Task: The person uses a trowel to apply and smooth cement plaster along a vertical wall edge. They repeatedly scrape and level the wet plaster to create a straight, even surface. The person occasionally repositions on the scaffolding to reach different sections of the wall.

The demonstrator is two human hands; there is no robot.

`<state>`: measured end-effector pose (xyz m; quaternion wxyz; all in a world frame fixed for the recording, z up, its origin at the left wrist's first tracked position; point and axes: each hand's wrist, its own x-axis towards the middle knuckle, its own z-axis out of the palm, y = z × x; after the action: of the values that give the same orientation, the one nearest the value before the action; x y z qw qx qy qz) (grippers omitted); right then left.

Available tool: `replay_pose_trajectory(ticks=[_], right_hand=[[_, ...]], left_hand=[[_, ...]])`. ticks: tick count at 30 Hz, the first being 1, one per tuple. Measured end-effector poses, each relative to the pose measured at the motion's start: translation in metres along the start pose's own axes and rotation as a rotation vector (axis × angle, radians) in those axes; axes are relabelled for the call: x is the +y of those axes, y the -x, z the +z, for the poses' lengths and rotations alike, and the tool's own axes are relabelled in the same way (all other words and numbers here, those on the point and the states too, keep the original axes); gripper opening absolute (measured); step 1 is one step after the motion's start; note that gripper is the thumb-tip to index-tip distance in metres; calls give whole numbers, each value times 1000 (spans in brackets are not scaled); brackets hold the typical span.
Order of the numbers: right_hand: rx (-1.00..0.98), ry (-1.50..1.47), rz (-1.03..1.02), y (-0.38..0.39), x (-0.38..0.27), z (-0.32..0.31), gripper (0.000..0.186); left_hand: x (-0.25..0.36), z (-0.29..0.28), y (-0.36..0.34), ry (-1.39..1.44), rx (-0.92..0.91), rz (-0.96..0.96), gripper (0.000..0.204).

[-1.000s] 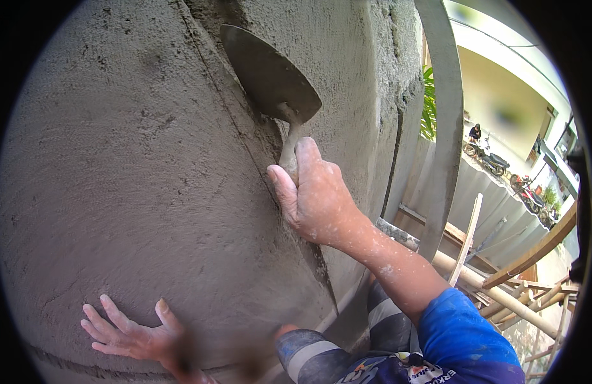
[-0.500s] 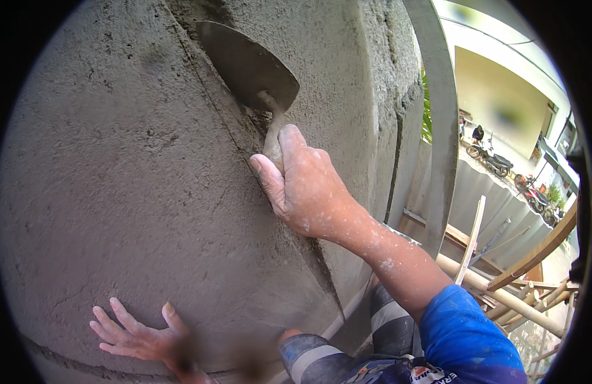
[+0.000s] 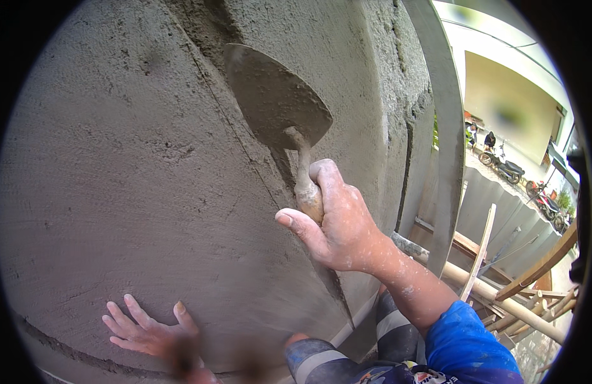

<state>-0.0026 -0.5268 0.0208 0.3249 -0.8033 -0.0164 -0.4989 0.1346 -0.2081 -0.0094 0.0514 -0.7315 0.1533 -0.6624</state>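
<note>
In my right hand (image 3: 347, 224) is the handle of a trowel (image 3: 273, 96), the fingers wrapped round it. Its pointed blade is smeared with grey mortar and lies over a dark groove (image 3: 283, 168) that runs slantwise through the grey rendered wall (image 3: 149, 211). Whether the whole blade touches the surface I cannot tell. Splashes of mortar dot my right forearm. At the lower left my left hand (image 3: 145, 329) rests against the wall, fingers spread, holding nothing; a dark blur covers part of its wrist.
A curved grey strip (image 3: 448, 128) stands along the wall's right edge. Beyond it are bamboo poles and timber pieces (image 3: 523, 313), corrugated sheeting (image 3: 494, 198) and parked motorcycles (image 3: 504, 165). My legs show at the bottom. Another narrow groove (image 3: 404, 173) runs near the wall's right side.
My right hand has moved the trowel down and to the right, away from the upper part of the groove. The left hand stays spread on the wall. The view has shifted slightly.
</note>
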Motion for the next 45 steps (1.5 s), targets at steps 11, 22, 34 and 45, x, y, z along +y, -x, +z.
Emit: replay_pose_trajectory(ticks=[11,22,34,45], right_hand=[[155,-6,-29,-9,13,-46,34],[-173,-657,225,-109,-20,-40,46],[-232,-624,142,-158,-38,-45,47],[-292,-605,154,-179,-48,-60,43]], left_hand=[[-5,0,4,47,-41,-14,79],[-2,-2,2,53,-48,-24,79],[-8,2,9,17,-77,-28,80],[-6,0,8,20,-74,-25,78]])
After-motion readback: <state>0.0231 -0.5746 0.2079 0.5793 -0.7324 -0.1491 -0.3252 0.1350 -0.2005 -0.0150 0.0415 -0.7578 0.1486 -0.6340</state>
